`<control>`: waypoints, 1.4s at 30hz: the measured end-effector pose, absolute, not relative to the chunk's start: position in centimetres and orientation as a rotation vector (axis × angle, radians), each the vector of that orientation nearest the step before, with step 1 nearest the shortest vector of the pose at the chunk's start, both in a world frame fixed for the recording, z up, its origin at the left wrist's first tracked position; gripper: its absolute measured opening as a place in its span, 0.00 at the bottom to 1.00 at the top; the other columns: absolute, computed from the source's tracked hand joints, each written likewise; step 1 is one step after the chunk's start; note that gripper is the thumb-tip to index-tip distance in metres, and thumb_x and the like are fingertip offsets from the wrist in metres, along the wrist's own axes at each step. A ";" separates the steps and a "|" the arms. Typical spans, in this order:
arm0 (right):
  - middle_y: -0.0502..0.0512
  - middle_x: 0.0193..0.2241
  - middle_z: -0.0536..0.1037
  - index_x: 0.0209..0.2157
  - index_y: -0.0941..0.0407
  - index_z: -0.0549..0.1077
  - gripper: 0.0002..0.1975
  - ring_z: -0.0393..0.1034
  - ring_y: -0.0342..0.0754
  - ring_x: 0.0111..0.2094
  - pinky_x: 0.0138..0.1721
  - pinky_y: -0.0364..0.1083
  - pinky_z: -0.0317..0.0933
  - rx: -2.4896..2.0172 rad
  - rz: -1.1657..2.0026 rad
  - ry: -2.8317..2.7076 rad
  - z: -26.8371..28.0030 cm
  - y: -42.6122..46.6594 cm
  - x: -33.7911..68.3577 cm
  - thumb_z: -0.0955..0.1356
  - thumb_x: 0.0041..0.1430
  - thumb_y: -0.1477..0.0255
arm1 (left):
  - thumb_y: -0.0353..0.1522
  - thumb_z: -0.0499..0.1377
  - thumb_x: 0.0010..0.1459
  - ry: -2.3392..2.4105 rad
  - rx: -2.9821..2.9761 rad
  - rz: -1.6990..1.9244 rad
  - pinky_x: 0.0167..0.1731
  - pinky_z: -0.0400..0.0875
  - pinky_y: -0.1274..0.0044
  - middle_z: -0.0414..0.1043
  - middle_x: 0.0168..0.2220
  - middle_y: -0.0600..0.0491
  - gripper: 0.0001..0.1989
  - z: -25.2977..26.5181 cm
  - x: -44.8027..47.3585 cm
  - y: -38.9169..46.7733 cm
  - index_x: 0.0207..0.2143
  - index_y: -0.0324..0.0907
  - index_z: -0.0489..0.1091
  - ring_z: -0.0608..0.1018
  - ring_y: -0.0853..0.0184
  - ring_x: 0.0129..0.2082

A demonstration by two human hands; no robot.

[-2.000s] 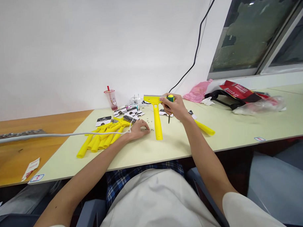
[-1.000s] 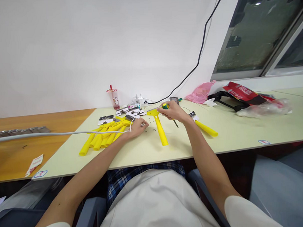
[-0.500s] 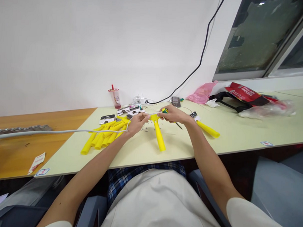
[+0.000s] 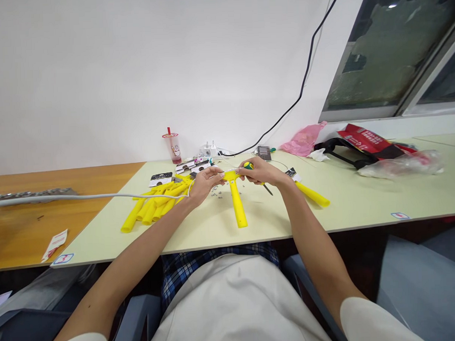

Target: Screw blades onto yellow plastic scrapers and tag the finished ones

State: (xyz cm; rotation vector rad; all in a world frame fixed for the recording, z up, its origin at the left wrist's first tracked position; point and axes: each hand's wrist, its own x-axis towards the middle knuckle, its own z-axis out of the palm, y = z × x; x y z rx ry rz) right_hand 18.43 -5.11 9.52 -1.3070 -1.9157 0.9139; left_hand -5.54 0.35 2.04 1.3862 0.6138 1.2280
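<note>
My left hand (image 4: 206, 183) pinches the left end of the head of a yellow T-shaped scraper (image 4: 237, 202). At the other end of that head, my right hand (image 4: 260, 172) grips with thumb and fingertips. The scraper's handle points down toward me, above the table. A screwdriver (image 4: 248, 166) with a green and yellow handle is tucked in my right hand, its dark shaft slanting out below the palm. Small metal screws (image 4: 216, 192) lie scattered beside my left hand. Left of it is a pile of similar yellow scrapers (image 4: 154, 207).
Another yellow scraper (image 4: 312, 194) lies right of my right wrist. Black-and-white cards (image 4: 161, 179), a cup with a straw (image 4: 172, 147) and white plugs (image 4: 210, 149) stand or lie toward the wall. A white cable (image 4: 101, 197) runs to my left wrist. At right are a pink bag (image 4: 304, 139) and a red package (image 4: 371, 139).
The scraper has turned slightly, so its handle shows a flatter face. My left fingers have shifted a little on its head; my right hand keeps its grip.
</note>
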 end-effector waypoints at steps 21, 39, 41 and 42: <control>0.61 0.31 0.87 0.44 0.57 0.81 0.24 0.57 0.39 0.20 0.16 0.40 0.48 -1.210 0.884 -1.666 8.7 -4.0 18.6 0.82 0.57 0.54 | 0.46 0.73 0.63 0.735 1.469 1.470 0.50 0.84 0.67 0.76 0.63 0.39 0.30 2.0 -5.3 -0.2 0.60 0.42 0.74 0.85 0.57 0.54; 0.59 0.30 0.88 0.44 0.57 0.83 0.25 0.57 0.38 0.17 0.16 0.41 0.52 -1.165 0.699 -1.586 8.2 -3.6 16.2 0.79 0.59 0.49 | 0.23 0.55 0.67 0.956 2.758 1.360 0.57 0.81 0.61 0.42 0.84 0.41 0.46 0.1 -4.5 -1.1 0.83 0.55 0.49 0.77 0.51 0.67; 0.60 0.31 0.88 0.43 0.57 0.83 0.26 0.58 0.38 0.17 0.16 0.41 0.52 -1.135 0.715 -1.603 8.3 -3.8 16.1 0.79 0.60 0.48 | 0.21 0.53 0.66 0.929 2.755 1.348 0.54 0.82 0.62 0.42 0.84 0.39 0.47 0.0 -4.5 -0.8 0.83 0.55 0.49 0.81 0.52 0.63; 0.60 0.31 0.88 0.43 0.57 0.83 0.26 0.58 0.38 0.17 0.16 0.41 0.52 -1.122 0.722 -1.609 8.4 -3.8 16.0 0.79 0.60 0.47 | 0.21 0.53 0.65 0.914 2.751 1.342 0.53 0.82 0.63 0.42 0.84 0.38 0.47 -0.1 -4.5 -0.7 0.83 0.55 0.49 0.82 0.53 0.60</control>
